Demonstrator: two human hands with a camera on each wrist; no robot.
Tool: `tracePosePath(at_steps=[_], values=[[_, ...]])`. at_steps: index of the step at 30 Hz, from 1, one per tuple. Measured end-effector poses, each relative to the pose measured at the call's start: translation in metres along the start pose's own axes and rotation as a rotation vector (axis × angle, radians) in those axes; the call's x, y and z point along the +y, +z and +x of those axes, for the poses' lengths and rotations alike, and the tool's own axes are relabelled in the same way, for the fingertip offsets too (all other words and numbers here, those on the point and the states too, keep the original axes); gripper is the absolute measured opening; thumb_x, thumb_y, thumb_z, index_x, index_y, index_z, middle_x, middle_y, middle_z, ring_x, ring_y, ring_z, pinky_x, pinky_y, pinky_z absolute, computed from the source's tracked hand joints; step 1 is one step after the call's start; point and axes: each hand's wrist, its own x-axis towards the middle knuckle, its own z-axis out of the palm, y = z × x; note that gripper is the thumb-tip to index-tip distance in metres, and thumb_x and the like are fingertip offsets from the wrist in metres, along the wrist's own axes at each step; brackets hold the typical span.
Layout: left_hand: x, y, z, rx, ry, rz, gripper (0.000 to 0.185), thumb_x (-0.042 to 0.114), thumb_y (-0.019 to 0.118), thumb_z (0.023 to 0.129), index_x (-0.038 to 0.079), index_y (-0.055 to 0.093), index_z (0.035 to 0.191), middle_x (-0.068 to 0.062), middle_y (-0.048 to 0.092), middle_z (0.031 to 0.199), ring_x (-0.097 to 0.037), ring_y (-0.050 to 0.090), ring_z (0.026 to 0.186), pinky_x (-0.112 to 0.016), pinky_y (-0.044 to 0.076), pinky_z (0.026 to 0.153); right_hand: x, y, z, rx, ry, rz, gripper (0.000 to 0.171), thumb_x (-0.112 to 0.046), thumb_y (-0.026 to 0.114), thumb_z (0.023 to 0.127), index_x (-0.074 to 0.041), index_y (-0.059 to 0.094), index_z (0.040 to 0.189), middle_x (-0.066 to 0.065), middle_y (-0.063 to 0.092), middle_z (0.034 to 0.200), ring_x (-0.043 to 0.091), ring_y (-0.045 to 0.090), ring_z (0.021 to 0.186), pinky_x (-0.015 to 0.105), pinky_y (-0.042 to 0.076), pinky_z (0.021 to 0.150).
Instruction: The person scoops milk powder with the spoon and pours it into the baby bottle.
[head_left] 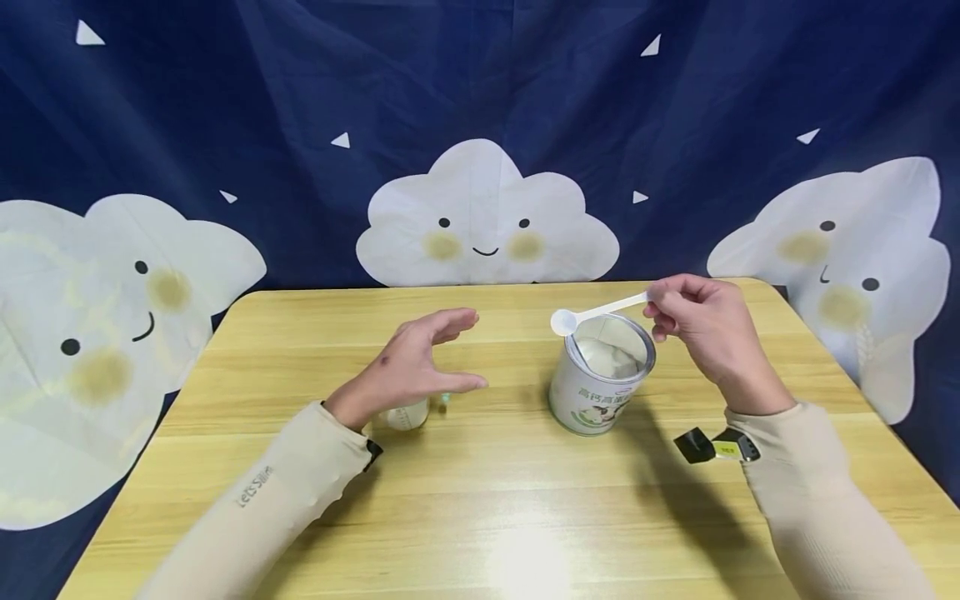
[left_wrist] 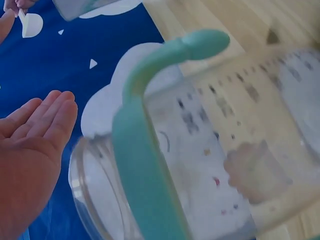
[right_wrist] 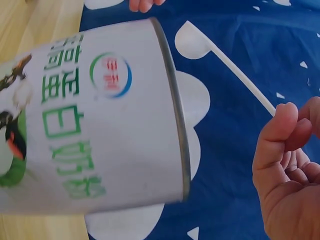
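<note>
Bright, even overhead light; glare patch on the near table (head_left: 525,558). Soft shadows falling toward the viewer. Wide-angle bending at edges; left wrist view blurred close-up.

White spoon (head_left: 596,313) above open can (head_left: 600,375)

One of each on the surface, two hands above it.

I count one wooden surface (head_left: 480,517), and on it one open powder tin (head_left: 600,379) near the middle, toward the right edge, one clear bottle (head_left: 408,414) with a mint-green handle left of the middle, and one small black-and-yellow object (head_left: 716,446) toward the right edge, too small for me to make out. There is one white scoop (head_left: 596,313), pinched in the right hand (head_left: 701,329) over the tin's rim. Two hands in all: the left hand (head_left: 420,362) spread over the bottle. Two beige sleeves. Behind the far edge, three smiling white clouds on one blue cloth (head_left: 300,100).
</note>
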Motion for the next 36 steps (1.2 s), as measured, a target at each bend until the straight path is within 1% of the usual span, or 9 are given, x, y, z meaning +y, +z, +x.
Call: tracePosePath(at_steps=[4, 10, 12, 14, 17, 21, 26, 31, 36], values=[[0.003, 0.009, 0.003, -0.004, -0.006, -0.024, 0.083, 0.020, 0.090, 0.075, 0.001, 0.049, 0.144, -0.010, 0.054, 0.143, -0.024, 0.052, 0.132, -0.035, 0.040, 0.111, 0.004, -0.009, -0.002, 0.009, 0.003, 0.047, 0.022, 0.004, 0.059, 0.092, -0.007, 0.069, 0.075, 0.001, 0.064, 0.065, 0.009, 0.051, 0.053, 0.020, 0.052, 0.050], [0.007, 0.024, 0.007, -0.003, -0.026, -0.020, 0.083, 0.019, 0.090, 0.075, 0.001, 0.048, 0.144, -0.011, 0.055, 0.143, -0.025, 0.052, 0.131, -0.033, 0.041, 0.110, 0.007, -0.021, -0.006, 0.023, 0.007, -0.003, 0.019, 0.003, 0.058, 0.092, -0.004, 0.069, 0.078, 0.001, 0.064, 0.066, 0.010, 0.052, 0.055, 0.020, 0.052, 0.050], [0.009, 0.029, 0.009, -0.007, -0.056, -0.017, 0.084, 0.022, 0.090, 0.075, 0.004, 0.048, 0.145, -0.008, 0.054, 0.144, -0.024, 0.052, 0.131, -0.032, 0.040, 0.110, 0.007, -0.024, -0.007, 0.023, 0.013, 0.005, 0.018, 0.003, 0.058, 0.092, -0.003, 0.069, 0.079, 0.001, 0.064, 0.066, 0.009, 0.052, 0.055, 0.020, 0.052, 0.050], [0.009, 0.034, 0.011, -0.014, -0.065, -0.015, 0.085, 0.024, 0.090, 0.075, 0.005, 0.047, 0.146, -0.007, 0.053, 0.145, -0.024, 0.051, 0.132, -0.032, 0.040, 0.110, 0.007, -0.026, -0.008, 0.025, 0.019, 0.016, 0.018, 0.003, 0.058, 0.092, -0.004, 0.069, 0.079, 0.001, 0.064, 0.065, 0.009, 0.052, 0.054, 0.020, 0.052, 0.050], [0.009, 0.040, 0.014, -0.018, -0.054, -0.008, 0.086, 0.024, 0.090, 0.075, 0.004, 0.047, 0.146, -0.008, 0.052, 0.146, -0.024, 0.051, 0.132, -0.032, 0.040, 0.110, 0.009, -0.029, -0.008, 0.025, 0.024, 0.031, 0.020, 0.003, 0.058, 0.092, -0.005, 0.070, 0.079, 0.002, 0.064, 0.064, 0.009, 0.052, 0.053, 0.021, 0.052, 0.050], [0.007, 0.049, 0.018, -0.013, -0.026, 0.000, 0.086, 0.022, 0.091, 0.075, 0.001, 0.046, 0.146, -0.011, 0.052, 0.146, -0.025, 0.051, 0.132, -0.031, 0.041, 0.110, 0.011, -0.032, -0.009, 0.023, 0.029, 0.011, 0.019, 0.003, 0.058, 0.092, -0.003, 0.069, 0.078, 0.002, 0.064, 0.064, 0.009, 0.052, 0.053, 0.020, 0.052, 0.050], [0.005, 0.061, 0.022, -0.025, -0.040, -0.017, 0.089, 0.024, 0.091, 0.075, 0.003, 0.044, 0.147, -0.010, 0.049, 0.149, -0.027, 0.050, 0.133, -0.032, 0.041, 0.109, 0.015, -0.036, -0.011, 0.018, 0.040, -0.076, 0.019, 0.001, 0.059, 0.093, -0.006, 0.069, 0.078, 0.002, 0.064, 0.063, 0.009, 0.054, 0.054, 0.021, 0.052, 0.051], [0.006, 0.075, 0.026, -0.039, -0.061, -0.038, 0.094, 0.026, 0.091, 0.074, 0.004, 0.041, 0.150, -0.011, 0.044, 0.152, -0.028, 0.047, 0.136, -0.033, 0.040, 0.110, 0.019, -0.039, -0.012, 0.017, 0.019, -0.273, 0.018, -0.004, 0.059, 0.095, -0.009, 0.069, 0.081, -0.004, 0.065, 0.066, 0.009, 0.057, 0.054, 0.020, 0.052, 0.054], [0.005, 0.090, 0.033, -0.043, -0.033, -0.029, 0.097, 0.027, 0.091, 0.074, 0.002, 0.037, 0.151, -0.012, 0.041, 0.154, -0.028, 0.047, 0.136, -0.033, 0.041, 0.110, 0.020, -0.041, -0.013, 0.025, -0.025, -0.442, 0.015, -0.008, 0.062, 0.094, -0.011, 0.070, 0.082, -0.010, 0.066, 0.067, 0.010, 0.056, 0.052, 0.020, 0.045, 0.053]])
